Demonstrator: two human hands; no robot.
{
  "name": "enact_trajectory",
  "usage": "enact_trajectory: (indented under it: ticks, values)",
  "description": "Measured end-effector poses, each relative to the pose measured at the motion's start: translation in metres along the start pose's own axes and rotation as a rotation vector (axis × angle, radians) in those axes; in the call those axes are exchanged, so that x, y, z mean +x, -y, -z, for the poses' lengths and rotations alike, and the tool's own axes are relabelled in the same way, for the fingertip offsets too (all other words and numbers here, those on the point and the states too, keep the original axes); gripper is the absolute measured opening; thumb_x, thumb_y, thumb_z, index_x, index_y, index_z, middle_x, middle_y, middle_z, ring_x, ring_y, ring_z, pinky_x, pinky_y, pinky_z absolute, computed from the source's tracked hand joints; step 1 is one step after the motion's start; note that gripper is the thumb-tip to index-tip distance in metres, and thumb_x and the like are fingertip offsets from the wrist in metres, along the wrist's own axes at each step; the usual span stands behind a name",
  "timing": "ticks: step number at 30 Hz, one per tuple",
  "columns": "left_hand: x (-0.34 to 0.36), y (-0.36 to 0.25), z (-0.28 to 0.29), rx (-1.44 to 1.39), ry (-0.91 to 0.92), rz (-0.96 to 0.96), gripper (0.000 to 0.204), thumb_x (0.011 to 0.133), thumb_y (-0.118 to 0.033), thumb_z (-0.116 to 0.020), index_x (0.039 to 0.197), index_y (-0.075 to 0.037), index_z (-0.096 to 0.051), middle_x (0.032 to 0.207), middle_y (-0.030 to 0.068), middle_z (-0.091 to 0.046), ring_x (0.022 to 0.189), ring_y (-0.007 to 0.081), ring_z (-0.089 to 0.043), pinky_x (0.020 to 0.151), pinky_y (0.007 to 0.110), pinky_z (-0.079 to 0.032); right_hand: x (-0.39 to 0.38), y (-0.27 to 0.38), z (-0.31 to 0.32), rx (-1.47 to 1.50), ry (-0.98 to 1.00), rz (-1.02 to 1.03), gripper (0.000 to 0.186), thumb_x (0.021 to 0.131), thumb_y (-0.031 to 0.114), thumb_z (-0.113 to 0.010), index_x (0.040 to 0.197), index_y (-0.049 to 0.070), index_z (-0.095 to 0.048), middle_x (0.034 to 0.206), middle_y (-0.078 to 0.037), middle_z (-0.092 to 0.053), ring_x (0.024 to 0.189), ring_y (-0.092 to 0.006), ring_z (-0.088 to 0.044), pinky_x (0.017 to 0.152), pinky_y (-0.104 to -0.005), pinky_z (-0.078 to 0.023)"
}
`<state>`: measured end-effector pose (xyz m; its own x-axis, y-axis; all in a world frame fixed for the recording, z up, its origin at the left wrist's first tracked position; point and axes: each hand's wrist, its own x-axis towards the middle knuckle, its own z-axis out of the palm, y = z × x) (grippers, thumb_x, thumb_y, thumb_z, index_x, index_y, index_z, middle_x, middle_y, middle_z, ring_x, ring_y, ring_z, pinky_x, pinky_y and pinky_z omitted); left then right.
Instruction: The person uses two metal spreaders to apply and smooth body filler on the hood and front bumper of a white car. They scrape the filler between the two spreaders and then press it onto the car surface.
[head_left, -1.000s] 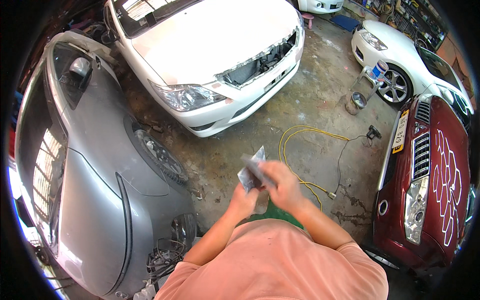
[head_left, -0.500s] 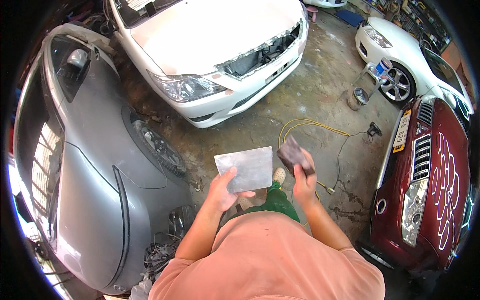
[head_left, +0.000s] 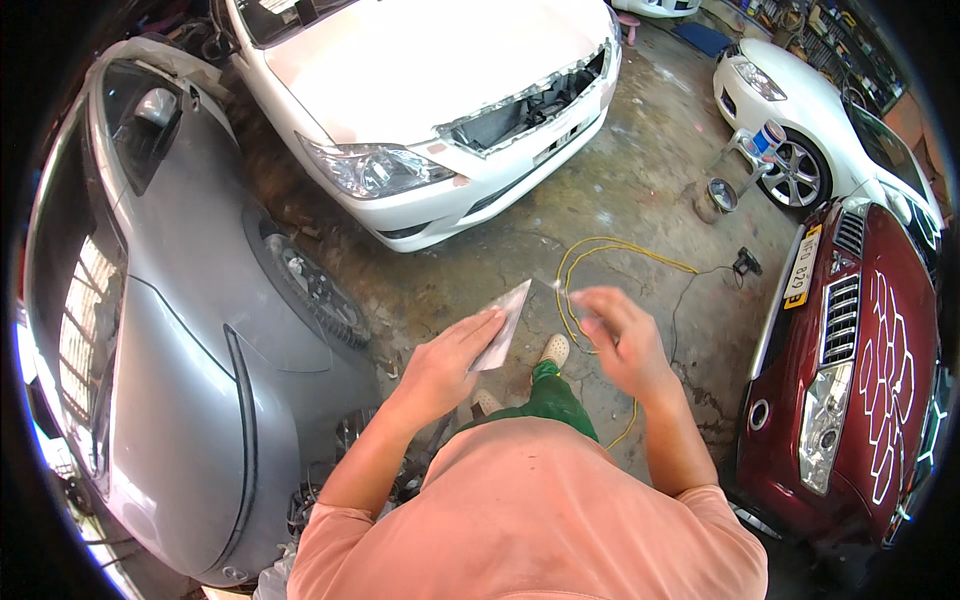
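Note:
My left hand [head_left: 440, 360] grips a flat grey plate [head_left: 505, 335], now tilted, with fingers laid across its face. My right hand [head_left: 618, 338] is just right of the plate, fingers curled; a thin blurred grey piece [head_left: 550, 290] at its fingertips is too smeared to identify. Below the hands show my green trousers and a pale clog [head_left: 555, 352].
A silver car [head_left: 185, 420] flanks me on the left, a maroon car [head_left: 880, 370] on the right. Ahead are white cars [head_left: 400, 75] [head_left: 800, 90], a stool [head_left: 745, 150] with a can, a metal bowl [head_left: 720, 195], a yellow cord [head_left: 640, 245] and a black tool [head_left: 745, 262].
The plate, earlier face-up, has tilted as my left hand turned over it. My right hand has come leftward toward it; the dark piece it held is now blurred.

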<state>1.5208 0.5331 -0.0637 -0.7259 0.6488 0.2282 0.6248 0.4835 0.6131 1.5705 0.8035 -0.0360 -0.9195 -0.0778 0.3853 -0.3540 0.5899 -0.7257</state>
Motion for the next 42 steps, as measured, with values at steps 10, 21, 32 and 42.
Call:
enact_trajectory:
  ticks: [10,21,32,42]
  values:
    - [-0.012,-0.018,0.015,0.144,-0.015,-0.061,0.055,0.085,-0.006,-0.06,0.139,-0.009,-0.054,0.136,0.0109,-0.061,0.124,0.0275,-0.059,0.086,0.037,-0.056,0.023,-0.03,-0.021,-0.138,0.075,-0.402,0.023,0.091,0.012,-0.068,0.112,0.005,-0.065,0.103,-0.01,-0.066,0.09,-0.025,-0.067,0.08,-0.0319,-0.054]
    - [-0.01,-0.056,-0.006,-0.438,0.063,0.339,0.035,0.098,-0.014,-0.056,0.132,-0.005,-0.059,0.124,0.0179,-0.064,0.103,0.0357,-0.067,0.085,0.038,-0.053,0.034,-0.088,-0.071,0.723,-0.59,-0.608,0.049,0.102,0.031,-0.059,0.138,0.0,-0.047,0.106,-0.006,-0.063,0.087,-0.0084,-0.058,0.077,-0.0243,-0.049]
    - [0.009,0.001,-0.029,-0.28,-0.12,0.321,0.028,0.098,-0.016,-0.057,0.12,0.001,-0.063,0.106,0.0247,-0.067,0.096,0.0406,-0.065,0.084,0.042,-0.051,-0.055,-0.055,-0.105,0.757,-0.054,-0.844,0.055,0.098,0.022,-0.064,0.143,-0.003,-0.044,0.124,-0.012,-0.061,0.11,-0.0151,-0.057,0.097,-0.0298,-0.045]
    - [0.002,0.07,-0.016,0.207,-0.037,-0.067,0.046,0.072,0.009,-0.057,0.115,0.0,-0.069,0.121,0.0168,-0.068,0.119,0.0317,-0.061,0.098,0.041,-0.049,-0.046,-0.029,-0.03,0.509,-0.105,-0.646,0.042,0.086,0.007,-0.071,0.127,0.002,-0.06,0.116,-0.013,-0.067,0.1,-0.0198,-0.063,0.088,-0.0309,-0.049]
